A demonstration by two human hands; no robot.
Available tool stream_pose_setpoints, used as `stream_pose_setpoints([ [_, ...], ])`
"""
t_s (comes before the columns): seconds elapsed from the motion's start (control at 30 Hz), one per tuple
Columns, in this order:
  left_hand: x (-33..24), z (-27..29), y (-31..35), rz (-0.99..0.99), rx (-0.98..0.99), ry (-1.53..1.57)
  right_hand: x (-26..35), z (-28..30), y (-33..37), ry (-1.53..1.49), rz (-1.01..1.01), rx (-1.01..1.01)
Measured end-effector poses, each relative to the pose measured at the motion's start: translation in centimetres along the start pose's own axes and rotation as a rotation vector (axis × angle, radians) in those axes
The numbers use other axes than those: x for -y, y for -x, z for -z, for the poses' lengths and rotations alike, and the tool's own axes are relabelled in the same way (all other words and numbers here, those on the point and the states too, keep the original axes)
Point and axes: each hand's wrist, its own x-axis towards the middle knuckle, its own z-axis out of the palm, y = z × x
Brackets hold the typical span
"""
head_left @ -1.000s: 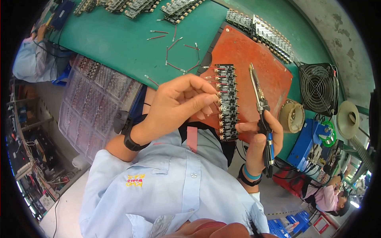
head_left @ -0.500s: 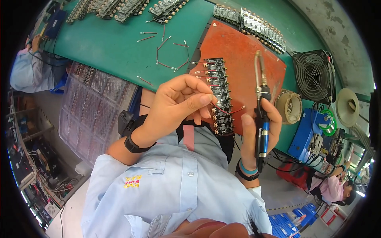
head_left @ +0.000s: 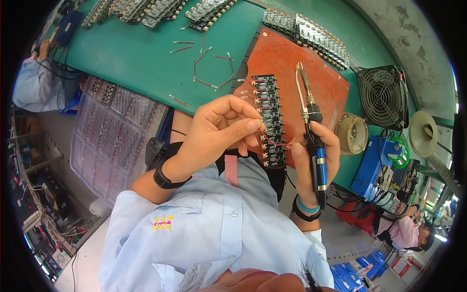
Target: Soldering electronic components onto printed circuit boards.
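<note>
1. Red wire is held near its left end by the left hand, whose thumb and forefinger are pinched narrow around it; the other fingers are loosely curled.
2. The wire is suspended over the lower half of the row of circuit boards. From the left fingertips it is angled down and to the right, so that the row's long axis is crossed by it.
3. That long axis is laid nearly up and down the view, with a slight lean. The row is flanked by both hands, and its left edge is met closely by the left fingertips.
4. The soldering iron is gripped in the closed right hand, its tip pointed away from the body above the orange mat.
5. The wire's right end is set close beside the right fingertips; whether it is touched by them cannot be told.
6. Loose red wires are scattered on the green table, well apart from the pinched one.
</note>
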Motion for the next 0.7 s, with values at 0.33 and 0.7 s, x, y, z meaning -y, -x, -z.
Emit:
stream_pose_setpoints([
  [0.33,0.3,1.8,0.8,-0.239,0.012,-0.297,-0.3,0.0,0.2,-0.135,-0.053,-0.082],
  [0.7,-0.9,2.1,0.9,-0.083,-0.077,-0.109,-1.5,2.0,-1.9,0.407,0.113,-0.139],
])
